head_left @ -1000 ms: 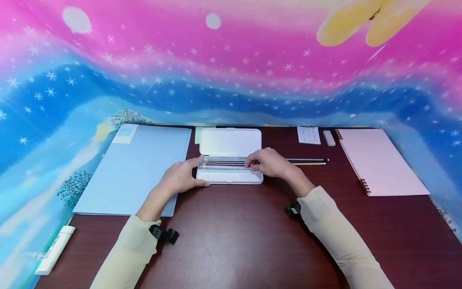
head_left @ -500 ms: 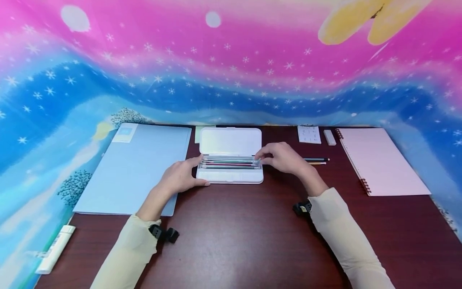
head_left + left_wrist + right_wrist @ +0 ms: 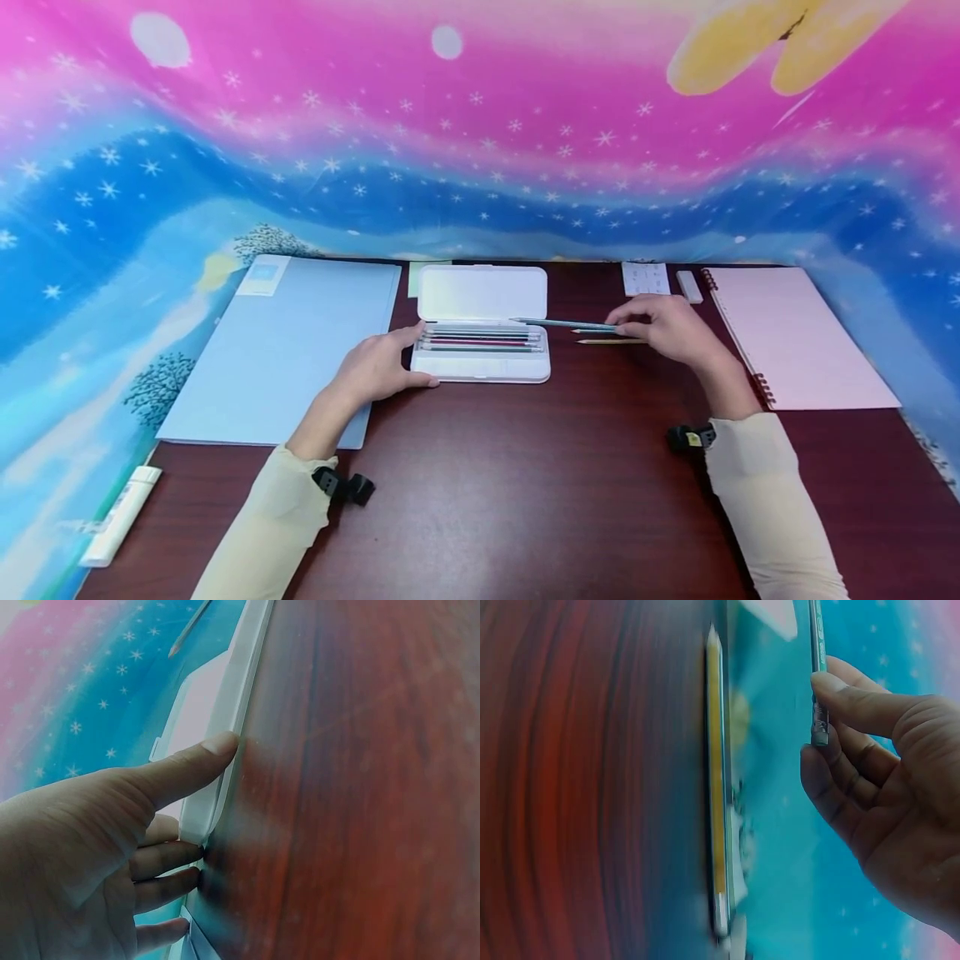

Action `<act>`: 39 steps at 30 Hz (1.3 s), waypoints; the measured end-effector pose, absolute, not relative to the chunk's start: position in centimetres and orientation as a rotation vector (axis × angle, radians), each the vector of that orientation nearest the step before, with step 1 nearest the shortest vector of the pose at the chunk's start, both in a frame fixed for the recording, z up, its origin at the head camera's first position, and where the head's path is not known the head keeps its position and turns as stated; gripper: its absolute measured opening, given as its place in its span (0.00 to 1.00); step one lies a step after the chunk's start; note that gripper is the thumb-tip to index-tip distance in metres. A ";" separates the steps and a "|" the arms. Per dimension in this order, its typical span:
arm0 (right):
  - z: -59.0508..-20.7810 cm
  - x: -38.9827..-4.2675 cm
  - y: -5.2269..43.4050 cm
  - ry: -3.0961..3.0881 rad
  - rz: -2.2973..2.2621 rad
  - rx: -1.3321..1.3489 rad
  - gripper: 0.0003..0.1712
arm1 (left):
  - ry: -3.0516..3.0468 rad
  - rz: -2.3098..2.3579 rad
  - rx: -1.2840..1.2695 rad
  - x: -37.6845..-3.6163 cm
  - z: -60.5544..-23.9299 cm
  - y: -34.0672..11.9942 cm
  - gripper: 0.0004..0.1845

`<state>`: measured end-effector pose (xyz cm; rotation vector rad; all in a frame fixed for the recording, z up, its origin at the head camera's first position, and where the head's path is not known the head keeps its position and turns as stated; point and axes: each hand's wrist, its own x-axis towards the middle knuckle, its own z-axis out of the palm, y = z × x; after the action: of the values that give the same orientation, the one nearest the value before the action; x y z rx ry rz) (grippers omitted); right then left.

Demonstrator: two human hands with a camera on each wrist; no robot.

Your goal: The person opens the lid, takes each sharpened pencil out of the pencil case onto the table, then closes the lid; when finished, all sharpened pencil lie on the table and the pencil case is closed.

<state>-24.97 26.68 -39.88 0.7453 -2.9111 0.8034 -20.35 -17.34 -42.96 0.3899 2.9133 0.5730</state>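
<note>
while left fingers [image 3: 405, 336] brace one case [image 3: 480, 367], right fingers [image 3: 626, 317] pinch one pencil [image 3: 562, 323] above two others [image 3: 600, 337].

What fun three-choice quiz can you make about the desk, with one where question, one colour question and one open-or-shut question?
1. Where is the pink notebook?
A. right end of the desk
B. inside the case
C. under the left hand

2. What colour is the pencil in the right hand?
A. red
B. blue-green
C. black

3. How is the pencil case?
A. lid shut
B. upside down
C. lid open

Answers: 1 A, it lies beside the right hand. 2 B, the lifted shaft is teal. 3 C, the lid stands back and pens show inside while the left hand steadies it.
</note>
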 end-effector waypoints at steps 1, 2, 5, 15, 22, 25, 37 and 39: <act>-39.8 -24.8 27.3 -2.922 0.794 0.732 0.09 | 2.912 0.576 0.392 -20.4 -42.9 -17.3 0.55; -39.7 -24.7 27.8 -2.933 0.779 0.722 0.09 | 2.911 0.575 0.392 -20.4 -42.9 -17.3 0.54; -39.7 -24.5 29.4 -2.969 0.764 0.694 0.09 | 2.909 0.575 0.389 -20.4 -42.9 -17.3 0.55; -40.6 -24.4 33.4 -2.981 0.779 0.637 0.09 | 2.907 0.578 0.382 -20.4 -43.1 -17.3 0.55; -41.3 -24.4 34.9 -3.059 0.743 0.571 0.10 | 2.907 0.584 0.375 -20.4 -43.1 -17.3 0.55; -41.4 -24.5 35.2 -3.103 0.739 0.536 0.10 | 2.905 0.582 0.378 -20.4 -43.0 -17.3 0.55; -41.7 -25.4 35.3 -3.148 0.770 0.501 0.09 | 2.904 0.585 0.376 -20.4 -43.0 -17.3 0.54; -41.8 -25.5 35.2 -3.149 0.768 0.496 0.09 | 2.903 0.586 0.380 -20.4 -43.0 -17.3 0.54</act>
<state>-25.50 35.19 -41.80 0.4956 -3.1486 0.7683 -20.38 -17.31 -42.98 0.3799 2.9028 0.5857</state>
